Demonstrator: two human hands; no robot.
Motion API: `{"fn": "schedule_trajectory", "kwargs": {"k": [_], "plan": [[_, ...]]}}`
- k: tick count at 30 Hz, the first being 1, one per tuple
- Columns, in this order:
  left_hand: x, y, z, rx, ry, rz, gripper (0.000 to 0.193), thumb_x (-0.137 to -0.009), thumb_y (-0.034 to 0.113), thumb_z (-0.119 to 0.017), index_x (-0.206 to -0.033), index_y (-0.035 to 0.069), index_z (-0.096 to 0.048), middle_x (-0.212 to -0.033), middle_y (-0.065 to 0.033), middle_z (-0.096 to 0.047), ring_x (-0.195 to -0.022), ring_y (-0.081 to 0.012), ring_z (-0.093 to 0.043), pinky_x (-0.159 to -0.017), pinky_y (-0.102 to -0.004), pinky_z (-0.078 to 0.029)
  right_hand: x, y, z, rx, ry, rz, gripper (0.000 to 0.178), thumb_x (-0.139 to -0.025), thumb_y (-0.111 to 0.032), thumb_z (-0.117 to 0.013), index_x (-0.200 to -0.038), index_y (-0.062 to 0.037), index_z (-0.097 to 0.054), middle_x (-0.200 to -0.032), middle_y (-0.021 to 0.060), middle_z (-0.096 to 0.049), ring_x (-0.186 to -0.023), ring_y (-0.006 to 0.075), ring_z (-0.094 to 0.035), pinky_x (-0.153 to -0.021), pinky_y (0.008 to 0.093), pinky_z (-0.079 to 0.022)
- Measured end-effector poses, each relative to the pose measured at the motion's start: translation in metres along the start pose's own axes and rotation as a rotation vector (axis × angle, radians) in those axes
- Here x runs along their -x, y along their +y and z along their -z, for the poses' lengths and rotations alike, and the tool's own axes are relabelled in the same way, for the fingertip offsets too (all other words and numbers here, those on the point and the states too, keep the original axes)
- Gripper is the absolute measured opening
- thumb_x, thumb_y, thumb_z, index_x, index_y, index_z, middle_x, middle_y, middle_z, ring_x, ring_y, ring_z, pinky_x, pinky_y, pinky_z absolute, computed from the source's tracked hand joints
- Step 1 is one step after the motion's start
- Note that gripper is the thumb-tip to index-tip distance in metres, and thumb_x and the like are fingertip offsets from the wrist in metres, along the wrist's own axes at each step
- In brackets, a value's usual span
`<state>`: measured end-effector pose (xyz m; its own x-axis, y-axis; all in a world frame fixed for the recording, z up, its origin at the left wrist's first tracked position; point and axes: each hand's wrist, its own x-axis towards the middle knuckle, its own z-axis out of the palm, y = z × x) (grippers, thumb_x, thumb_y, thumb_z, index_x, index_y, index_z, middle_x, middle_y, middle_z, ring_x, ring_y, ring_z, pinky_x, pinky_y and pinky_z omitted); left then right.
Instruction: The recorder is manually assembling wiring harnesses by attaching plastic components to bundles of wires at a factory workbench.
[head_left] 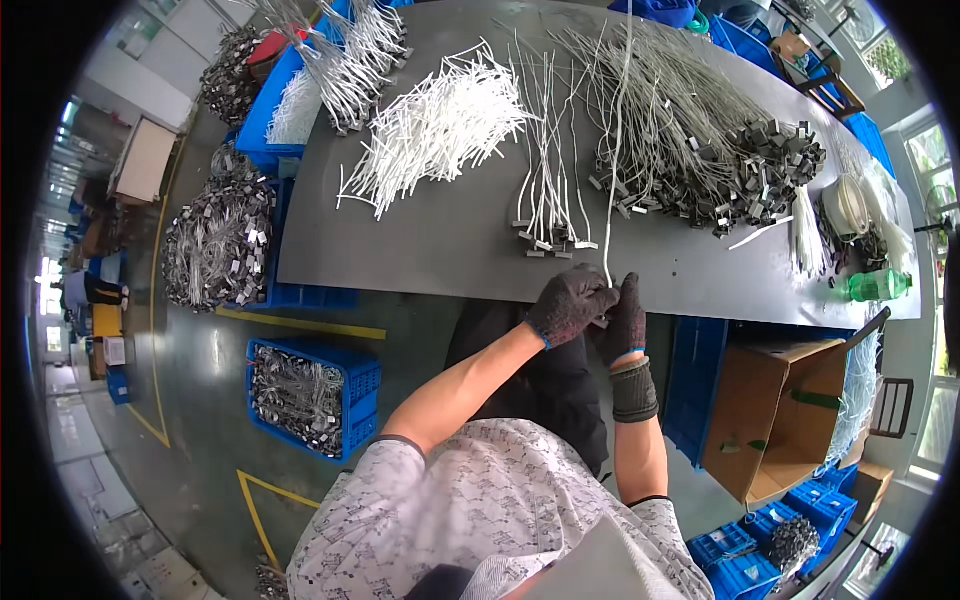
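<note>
Gloved hands are brought together at the near edge of the grey table (420,250), just in front of the body. The left hand (570,303) is curled with its fingers closed over the lower end of a long white wire (617,130), and the right hand (626,320) is pressed against it from the right, fingers also folded in; what lies between the two palms is hidden, so it cannot be told whether a metal clip is being held there. The wire runs from the hands straight toward the far side of the table.

Just beyond the hands, a small row of finished wires with clips (548,215) is laid out, ends toward the near edge. To the far left lies a heap of short white tubes (435,125); to the far right, a large tangle of wires with grey metal clips (740,165).

For the step in hand to be done well, the wire end would best be kept pinched close to its tip, so that it does not bend, and the long free length kept straight and clear of the neighbouring row. A blue crate of clipped wires (310,395) stands on the floor to the left.
</note>
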<state>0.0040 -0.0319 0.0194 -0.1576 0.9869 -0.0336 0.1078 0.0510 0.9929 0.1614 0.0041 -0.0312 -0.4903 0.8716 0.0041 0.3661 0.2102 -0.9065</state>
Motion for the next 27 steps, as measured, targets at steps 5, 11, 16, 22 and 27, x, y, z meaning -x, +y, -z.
{"fn": "schedule_trajectory", "kwargs": {"k": [5,11,16,22,27], "plan": [[0.000,-0.016,0.005,-0.112,-0.176,-0.112,0.027,-0.092,0.023,-0.074,-0.100,-0.002,-0.073,-0.091,-0.0101,-0.072,-0.081,-0.0159,-0.067,-0.076,-0.0328,-0.055,-0.013,0.012,0.014,-1.019,-0.069,-0.646,0.071,-0.094,-0.021,-0.069,-0.151,-0.0001,-0.031,-0.124,0.0081,-0.064,-0.105,0.0226,-0.064,-0.091,0.0348,-0.053],[-0.005,0.009,0.014,0.163,-0.231,0.220,0.032,-0.096,0.021,-0.070,-0.119,-0.002,-0.070,-0.106,-0.0084,-0.074,-0.095,-0.0110,-0.067,-0.084,-0.0282,-0.056,-0.001,0.007,-0.003,-0.146,0.032,0.024,0.052,-0.104,-0.044,-0.050,-0.136,-0.0029,-0.054,-0.115,0.0064,-0.067,-0.100,0.0193,-0.064,-0.088,0.0319,-0.052],[-0.002,0.006,0.010,0.160,-0.212,0.116,0.029,-0.096,0.020,-0.069,-0.115,-0.001,-0.071,-0.100,-0.0087,-0.074,-0.088,-0.0101,-0.066,-0.081,-0.0294,-0.055,-0.015,-0.008,0.003,-1.195,-0.030,-0.633,0.041,-0.108,-0.035,-0.045,-0.128,-0.0020,-0.060,-0.110,0.0063,-0.068,-0.096,0.0140,-0.062,-0.083,0.0275,-0.053],[-0.047,0.014,0.043,-0.312,-0.344,0.221,0.036,-0.092,0.033,-0.069,-0.098,-0.003,-0.071,-0.083,-0.0138,-0.070,-0.075,-0.0157,-0.062,-0.072,-0.0366,-0.051,-0.053,0.018,0.010,-0.629,0.048,-0.445,0.045,-0.105,-0.038,-0.048,-0.121,0.0011,-0.061,-0.091,0.0097,-0.071,-0.080,0.0181,-0.068,-0.063,0.0273,-0.052],[-0.081,-0.020,0.080,-0.499,-0.133,0.247,0.035,-0.093,0.035,-0.064,-0.097,0.002,-0.073,-0.086,-0.0190,-0.070,-0.083,-0.0297,-0.070,-0.077,-0.0422,-0.052,-0.130,0.030,0.016,-0.342,0.222,-0.580,0.047,-0.095,-0.038,-0.060,-0.119,0.0016,-0.062,-0.086,0.0157,-0.072,-0.075,0.0257,-0.070,-0.057,0.0385,-0.052]]}}
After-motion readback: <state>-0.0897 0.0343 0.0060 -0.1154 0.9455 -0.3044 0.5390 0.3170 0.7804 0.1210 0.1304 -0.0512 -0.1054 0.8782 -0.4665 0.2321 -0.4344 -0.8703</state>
